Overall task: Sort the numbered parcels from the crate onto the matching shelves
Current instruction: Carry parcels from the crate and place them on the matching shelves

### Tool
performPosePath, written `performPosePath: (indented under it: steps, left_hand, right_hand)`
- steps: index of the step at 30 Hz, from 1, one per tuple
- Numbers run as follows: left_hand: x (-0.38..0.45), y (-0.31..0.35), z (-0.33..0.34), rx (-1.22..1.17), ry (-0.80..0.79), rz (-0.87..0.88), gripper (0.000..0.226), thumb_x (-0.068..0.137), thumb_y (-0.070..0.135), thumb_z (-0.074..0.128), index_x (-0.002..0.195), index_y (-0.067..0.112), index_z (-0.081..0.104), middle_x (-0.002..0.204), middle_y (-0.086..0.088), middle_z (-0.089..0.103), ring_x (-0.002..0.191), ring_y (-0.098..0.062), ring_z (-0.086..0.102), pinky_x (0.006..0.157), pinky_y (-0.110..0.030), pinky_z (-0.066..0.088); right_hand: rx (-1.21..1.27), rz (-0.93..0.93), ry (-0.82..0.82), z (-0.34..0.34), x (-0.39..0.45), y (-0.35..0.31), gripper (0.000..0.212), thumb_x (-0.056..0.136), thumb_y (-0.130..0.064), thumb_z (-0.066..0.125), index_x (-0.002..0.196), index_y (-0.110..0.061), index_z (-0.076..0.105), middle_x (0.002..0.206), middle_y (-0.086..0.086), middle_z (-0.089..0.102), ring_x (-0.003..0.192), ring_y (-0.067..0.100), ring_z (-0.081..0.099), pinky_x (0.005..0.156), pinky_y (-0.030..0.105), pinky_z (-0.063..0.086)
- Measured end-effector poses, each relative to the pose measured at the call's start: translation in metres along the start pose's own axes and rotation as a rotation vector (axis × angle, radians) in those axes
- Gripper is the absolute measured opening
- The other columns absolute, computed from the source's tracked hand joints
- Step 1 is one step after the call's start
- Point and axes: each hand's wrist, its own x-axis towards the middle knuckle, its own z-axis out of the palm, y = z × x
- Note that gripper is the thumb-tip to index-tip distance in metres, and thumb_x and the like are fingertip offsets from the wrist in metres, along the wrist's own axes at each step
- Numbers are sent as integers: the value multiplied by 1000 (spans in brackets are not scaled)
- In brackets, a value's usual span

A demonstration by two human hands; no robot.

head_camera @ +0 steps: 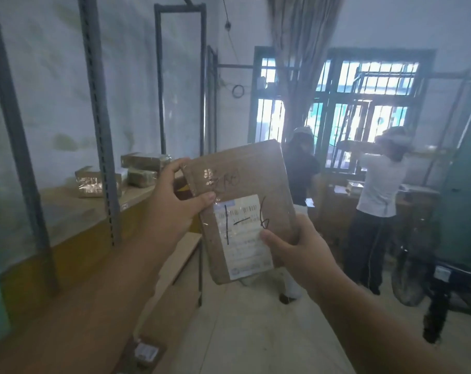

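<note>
Both hands, left hand (pixel 175 201) and right hand (pixel 296 249), grip a brown taped parcel (pixel 239 190) marked "1-6".

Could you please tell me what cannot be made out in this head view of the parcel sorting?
- Printed text on the label of the held parcel: blurred; only the handwritten "1-6" reads.
- Scribble near the left hand: under glossy tape, illegible.
- Right hand fingers: behind the parcel.
- Shelf number tags: too small.
- Wrapped parcels there: numbers not visible.
- The crate: not in view.
</note>
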Motion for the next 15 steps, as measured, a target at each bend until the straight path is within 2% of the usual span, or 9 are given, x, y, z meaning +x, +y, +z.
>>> performPosePath:
  steps: [3,6,8,10,12,13,15]
  left_hand:
    - [53,-42,21,61,12,36,70,77,9,81,129,44,50,125,7,62,111,-11,62,84,-37,58]
    - [107,-88,42,135,44,72,74,79,16,81,135,46,44,130,10,60,113,-8,60,79,-26,55]
    - [147,-115,58,167,48,87,75,81,17,80,138,44,41,124,16,58,105,5,59,67,-11,51]
    - [186,-140,73,192,62,64,75,82,17,79,139,42,39,113,26,53,91,25,53,57,-1,44]
    - [226,-155,91,215,66,57,75,81,19,80,139,41,38,109,32,49,82,33,47,56,1,42]
    - [252,-167,105,227,56,54,77,80,20,81,139,42,38,110,33,50,84,31,49,59,-2,43]
    - [283,-183,120,214,27,49,82,77,22,83,140,46,35,117,24,57,99,14,58,74,-14,48]
  right_hand:
    - [7,-23,0,6,71,29,50,75,-50,81,117,-39,57,104,-9,72,91,13,73,75,40,63]
    - [44,-34,-27,20,144,56,60,62,-63,80,114,-42,59,103,-8,75,91,14,74,74,43,63]
    - [49,-46,-12,28,196,74,67,54,-70,78,113,-43,59,102,-10,75,91,14,74,76,44,63]
    - [28,-41,-9,32,245,86,66,53,-73,76,111,-46,59,101,-12,75,91,13,74,76,43,62]
    - [26,-46,6,30,291,92,62,54,-73,76,108,-50,58,101,-12,75,90,12,74,75,43,63]
    - [17,-47,16,26,320,97,58,56,-71,77,107,-51,57,101,-11,74,89,12,74,74,42,63]
    - [-9,-77,35,21,354,99,52,65,-60,80,110,-47,57,101,-10,73,89,11,73,74,41,63]
